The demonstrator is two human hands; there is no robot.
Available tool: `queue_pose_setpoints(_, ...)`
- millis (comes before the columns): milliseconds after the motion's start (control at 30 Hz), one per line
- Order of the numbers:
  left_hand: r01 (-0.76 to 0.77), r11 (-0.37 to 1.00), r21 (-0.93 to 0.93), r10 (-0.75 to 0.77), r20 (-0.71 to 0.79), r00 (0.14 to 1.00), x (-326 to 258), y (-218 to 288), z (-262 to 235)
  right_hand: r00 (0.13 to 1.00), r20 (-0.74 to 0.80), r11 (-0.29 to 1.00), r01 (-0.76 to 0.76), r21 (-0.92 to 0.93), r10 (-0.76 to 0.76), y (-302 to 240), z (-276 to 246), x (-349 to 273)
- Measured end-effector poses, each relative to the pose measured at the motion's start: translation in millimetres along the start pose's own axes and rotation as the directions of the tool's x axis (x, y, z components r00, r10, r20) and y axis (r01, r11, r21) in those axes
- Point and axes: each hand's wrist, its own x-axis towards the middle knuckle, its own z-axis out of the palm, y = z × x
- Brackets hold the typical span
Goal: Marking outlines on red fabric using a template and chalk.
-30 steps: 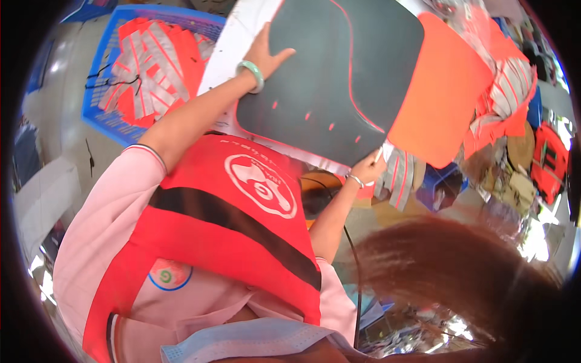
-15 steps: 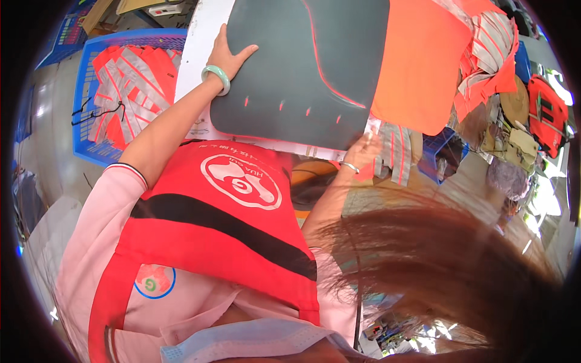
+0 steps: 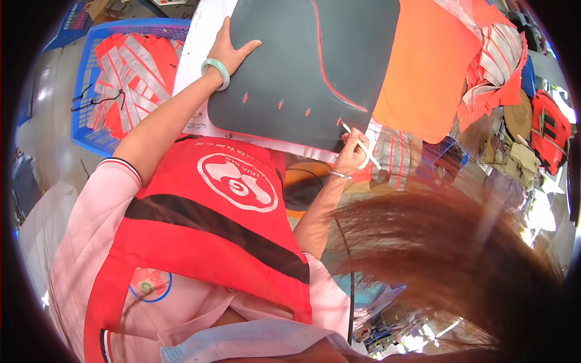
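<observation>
Flat on the white table [image 3: 195, 42] lies a matte dark grey template sheet with rounded corners [image 3: 290, 54], marked with a thin red curved line and short red dashes, and the left hand [image 3: 229, 47], a pale green bangle at its wrist, presses down on the sheet's left edge with fingers spread. Near the sheet's lower edge, the right hand [image 3: 352, 151] is pinched around a slim white marking pencil [image 3: 361, 145], its tip seemingly touching the sheet. Smooth orange fabric [image 3: 423, 66] lies just right of it, and a blue plastic crate [image 3: 130, 85] of orange striped pieces stands to the left.

A dark grey sheet [image 3: 302, 60] (red chalk lines, short marks) lies flat on the table.
</observation>
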Motion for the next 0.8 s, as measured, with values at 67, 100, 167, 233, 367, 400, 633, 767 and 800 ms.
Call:
queue_pose_setpoints(67,0.002,1.000,0.013,-0.002,-0.013,1.000,0,-2,1,0.999,0.012,0.999,-0.039,-0.034,0.040,-2,3,2)
queue_pose_setpoints(100,-0.010,1.000,0.012,0.011,-0.015,1.000,1,-3,1,0.997,0.009,0.995,-0.074,-0.070,0.075,-3,4,2)
queue_pose_setpoints(167,-0.019,1.000,0.015,0.019,-0.021,1.000,1,-4,2,0.998,0.013,0.994,-0.052,-0.093,0.054,-3,7,2)
queue_pose_setpoints(233,-0.015,1.000,0.018,0.015,-0.016,1.000,0,-3,3,0.999,0.012,0.993,-0.029,-0.118,0.031,-5,10,1)
queue_pose_setpoints(367,-0.087,0.996,0.025,0.088,-0.055,0.995,0,-3,2,1.000,0.013,0.990,-0.019,-0.143,0.021,-9,15,1)
queue_pose_setpoints(400,-0.117,0.992,0.055,0.121,-0.070,0.990,0,-4,2,1.000,0.022,0.985,0.018,-0.170,-0.015,-9,17,1)
queue_pose_setpoints(633,-0.138,0.990,0.041,0.140,-0.063,0.988,-1,7,-4,0.939,0.228,0.829,0.336,-0.447,-0.258,-6,15,6)
queue_pose_setpoints(767,-0.107,0.993,0.046,0.110,-0.052,0.993,-1,8,-5,0.940,0.285,0.808,0.312,-0.500,-0.187,-8,12,7)
queue_pose_setpoints(800,-0.109,0.993,0.044,0.111,-0.054,0.992,-3,7,-4,0.952,0.289,0.799,0.253,-0.545,-0.105,-11,9,7)
